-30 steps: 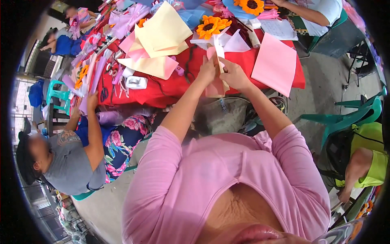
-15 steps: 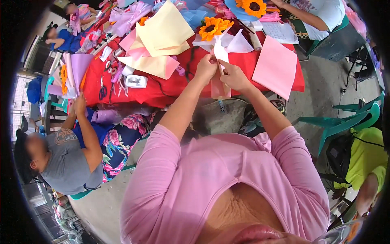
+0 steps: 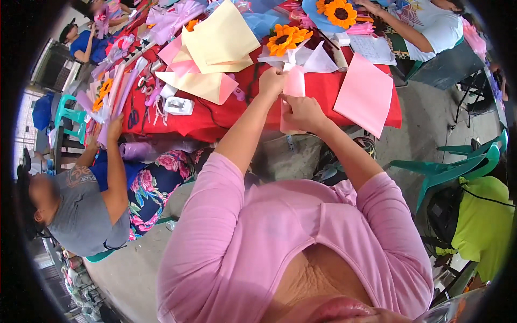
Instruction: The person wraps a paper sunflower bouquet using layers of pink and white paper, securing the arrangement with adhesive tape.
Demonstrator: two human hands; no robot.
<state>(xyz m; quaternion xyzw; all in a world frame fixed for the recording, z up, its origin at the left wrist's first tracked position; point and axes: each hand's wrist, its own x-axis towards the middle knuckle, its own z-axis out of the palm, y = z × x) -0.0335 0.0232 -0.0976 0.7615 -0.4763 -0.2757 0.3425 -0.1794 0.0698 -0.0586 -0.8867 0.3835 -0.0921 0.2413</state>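
Note:
An orange fabric sunflower (image 3: 288, 39) with a dark centre lies on the table, pointing away from me, with white wrapping paper (image 3: 321, 60) spread beneath its head. Around its lower part sits a strip of pink wrapping paper (image 3: 294, 85), hanging toward the table's near edge. My left hand (image 3: 272, 84) is closed on the left side of this paper, near the white wrap. Slightly lower, my right hand (image 3: 305, 112) pinches the strip's lower part, its index finger lying across it. The stem is hidden inside the paper.
Cream paper sheets (image 3: 218, 40) lie left of my hands, near a white tape dispenser (image 3: 178, 106) and scissors (image 3: 133, 117). A pink sheet (image 3: 365, 94) overhangs the red tablecloth (image 3: 207, 119) at right. A co-worker (image 3: 91, 207) sits at left; green chairs (image 3: 447, 167) stand at right.
The pink strip now covers the front where white paper stood up between my hands. My right hand has shifted slightly down. The co-worker at left has moved a wrapped flower bunch.

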